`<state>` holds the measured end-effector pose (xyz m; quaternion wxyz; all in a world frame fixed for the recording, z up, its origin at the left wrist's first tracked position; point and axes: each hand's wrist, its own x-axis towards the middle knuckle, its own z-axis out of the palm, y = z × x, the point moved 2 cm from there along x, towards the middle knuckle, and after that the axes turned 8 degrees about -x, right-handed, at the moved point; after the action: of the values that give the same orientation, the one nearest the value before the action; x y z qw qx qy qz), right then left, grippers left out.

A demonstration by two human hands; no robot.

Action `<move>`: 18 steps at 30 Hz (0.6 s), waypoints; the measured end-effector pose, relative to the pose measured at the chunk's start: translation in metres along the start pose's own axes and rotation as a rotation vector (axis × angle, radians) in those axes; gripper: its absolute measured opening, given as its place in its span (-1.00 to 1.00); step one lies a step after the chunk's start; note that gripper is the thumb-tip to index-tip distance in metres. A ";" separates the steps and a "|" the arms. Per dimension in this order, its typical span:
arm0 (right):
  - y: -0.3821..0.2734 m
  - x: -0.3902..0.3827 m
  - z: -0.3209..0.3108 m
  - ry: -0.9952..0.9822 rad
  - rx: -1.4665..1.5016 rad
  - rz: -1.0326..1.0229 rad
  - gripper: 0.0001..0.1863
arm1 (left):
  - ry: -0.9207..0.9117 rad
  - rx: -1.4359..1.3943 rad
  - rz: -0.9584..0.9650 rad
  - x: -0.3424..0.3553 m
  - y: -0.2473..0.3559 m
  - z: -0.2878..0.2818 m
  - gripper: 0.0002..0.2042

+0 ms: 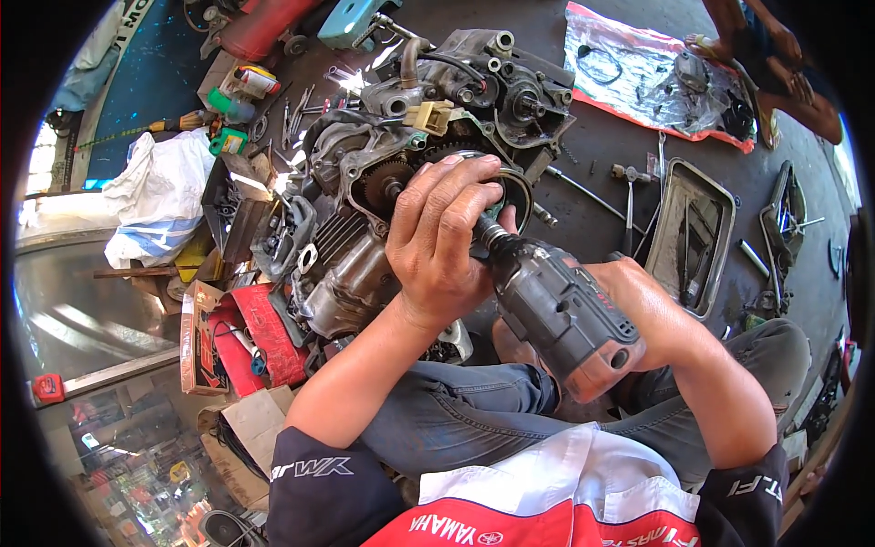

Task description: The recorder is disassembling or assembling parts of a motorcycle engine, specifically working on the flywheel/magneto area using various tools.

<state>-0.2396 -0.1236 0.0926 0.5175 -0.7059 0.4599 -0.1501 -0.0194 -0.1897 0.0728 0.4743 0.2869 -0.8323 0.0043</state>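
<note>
At centre frame, the left hand [444, 223] curls over a round metal part [522, 193], its grip's closure unclear; the right hand [622, 284] grips a power driver [563, 305].

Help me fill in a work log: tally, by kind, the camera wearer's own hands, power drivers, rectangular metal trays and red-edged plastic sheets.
Left hand and right hand, the latter partly hidden: 2
Driver: 1
Tray: 1
Plastic sheet: 1
Total: 5
</note>
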 end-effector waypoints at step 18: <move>0.009 -0.007 0.004 0.044 -0.029 -0.023 -0.55 | -0.057 0.064 0.009 0.001 0.003 -0.005 -0.59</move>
<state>-0.2455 -0.1157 0.0848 0.4949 -0.7150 0.4654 -0.1648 -0.0177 -0.1864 0.0769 0.4411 0.2982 -0.8461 0.0247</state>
